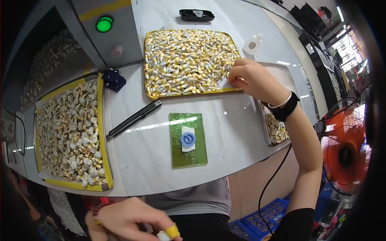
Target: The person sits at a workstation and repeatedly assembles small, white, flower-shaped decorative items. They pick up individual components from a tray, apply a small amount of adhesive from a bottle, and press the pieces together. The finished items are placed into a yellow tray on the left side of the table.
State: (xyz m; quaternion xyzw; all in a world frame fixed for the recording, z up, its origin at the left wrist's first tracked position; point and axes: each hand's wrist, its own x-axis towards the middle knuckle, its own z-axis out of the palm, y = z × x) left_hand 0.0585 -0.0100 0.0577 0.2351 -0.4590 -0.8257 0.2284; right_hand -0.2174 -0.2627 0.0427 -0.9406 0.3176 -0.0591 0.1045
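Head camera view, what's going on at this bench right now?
A person sits at a white workbench. Their right hand reaches to the near right corner of a yellow-rimmed tray heaped with small white and yellow parts, fingers pinching at something pale there. Their left hand is low by the lap, holding a small white piece with a yellow cap. A green mat carrying a blue ring lies in front, and a second full tray sits at the left.

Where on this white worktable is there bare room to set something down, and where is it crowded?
Bare table lies right of the green plate, before the side bin; also between the black tool and the plate, and behind the centre tray. Crowded: both part-filled trays, including the left tray, and where the right hand reaches.
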